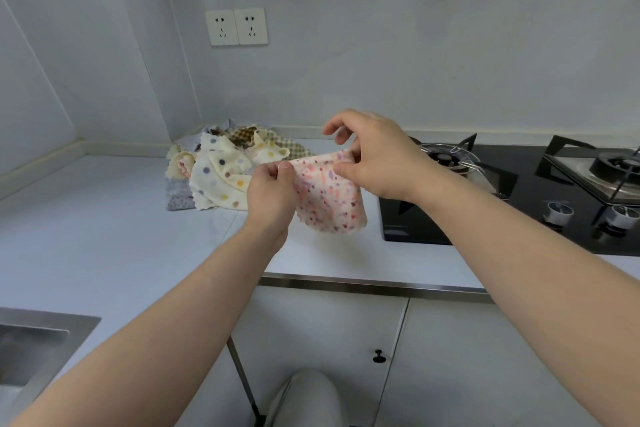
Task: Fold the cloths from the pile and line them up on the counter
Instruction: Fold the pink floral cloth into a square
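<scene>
A small pink cloth with red and purple specks [329, 201] hangs in the air above the white counter [104, 236]. My left hand [272, 192] pinches its top left corner. My right hand [374, 158] pinches its top right edge between thumb and fingers. The cloth droops below both hands. Behind and to the left lies the pile of cloths [221, 170], with a cream dotted one on top and checked and floral ones under it.
A black gas hob [519, 191] with two burners and knobs fills the counter's right side. A steel sink [34, 340] sits at the lower left. Two wall sockets [237, 26] are above the pile. Cabinet doors and my knee are below the counter edge.
</scene>
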### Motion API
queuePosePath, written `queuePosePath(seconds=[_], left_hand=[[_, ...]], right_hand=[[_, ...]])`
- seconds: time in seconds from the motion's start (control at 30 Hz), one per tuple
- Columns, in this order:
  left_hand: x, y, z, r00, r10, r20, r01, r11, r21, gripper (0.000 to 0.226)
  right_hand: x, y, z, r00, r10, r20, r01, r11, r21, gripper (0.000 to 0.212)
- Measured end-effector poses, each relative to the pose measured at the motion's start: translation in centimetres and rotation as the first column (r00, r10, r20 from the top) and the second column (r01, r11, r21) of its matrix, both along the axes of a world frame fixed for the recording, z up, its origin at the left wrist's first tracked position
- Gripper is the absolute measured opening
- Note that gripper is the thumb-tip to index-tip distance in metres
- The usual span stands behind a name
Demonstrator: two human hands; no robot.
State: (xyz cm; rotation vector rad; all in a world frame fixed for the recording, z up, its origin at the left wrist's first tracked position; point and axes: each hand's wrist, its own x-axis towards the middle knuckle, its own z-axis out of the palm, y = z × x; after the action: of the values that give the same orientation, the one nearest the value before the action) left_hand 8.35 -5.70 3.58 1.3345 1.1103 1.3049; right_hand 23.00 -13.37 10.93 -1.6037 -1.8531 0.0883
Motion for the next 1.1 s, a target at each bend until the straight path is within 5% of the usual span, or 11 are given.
queuePosePath(seconds=[0.2,0.33,0.43,0.53,0.63,0.77,0.93,1.1], left_hand=[[0.7,-0.3,0.1,0.997,0.078,-0.005,-0.076,0.981,0.18,0.014],[1.0,-0.5,0.1,0.985,0.145,-0.097,-0.105,0.938,0.331,0.013],[1.3,-0.3,-0.2,0.98,0.164,-0.111,-0.122,0.943,0.309,0.014],[2.0,-0.3,-1.0,0.985,0.157,-0.07,-0.14,0.968,0.209,0.018],[2.7,-0.5,-1.4,0.994,0.1,0.051,-0.095,0.992,-0.087,0.031],[2.7,-0.9,-1.3,0.981,0.026,0.195,0.062,0.901,-0.43,0.047],[3.0,-1.4,-2.1,0.987,0.143,0.08,-0.122,0.967,-0.222,0.045],[2.7,-1.2,-2.7,0.971,0.236,-0.027,-0.233,0.968,0.092,0.037]], right_hand=[[0.9,0.8,-2.2,0.941,-0.201,-0.273,0.186,0.979,-0.079,0.046],[1.2,1.3,-4.8,0.693,-0.282,-0.664,0.128,0.954,-0.271,0.03],[0.3,1.7,-6.9,0.609,-0.326,-0.723,0.183,0.945,-0.272,0.044],[-1.2,1.6,-7.4,0.699,-0.322,-0.638,0.327,0.938,-0.115,0.041],[-2.3,1.3,-7.3,0.834,-0.311,-0.455,0.37,0.928,0.044,0.031],[-2.5,1.5,-7.7,0.912,-0.354,-0.209,0.385,0.913,0.134,0.028],[-2.4,1.3,-7.6,0.889,-0.458,-0.018,0.455,0.877,0.152,0.034],[-2.7,1.3,-7.9,0.878,-0.475,-0.059,0.479,0.876,0.067,0.037]])
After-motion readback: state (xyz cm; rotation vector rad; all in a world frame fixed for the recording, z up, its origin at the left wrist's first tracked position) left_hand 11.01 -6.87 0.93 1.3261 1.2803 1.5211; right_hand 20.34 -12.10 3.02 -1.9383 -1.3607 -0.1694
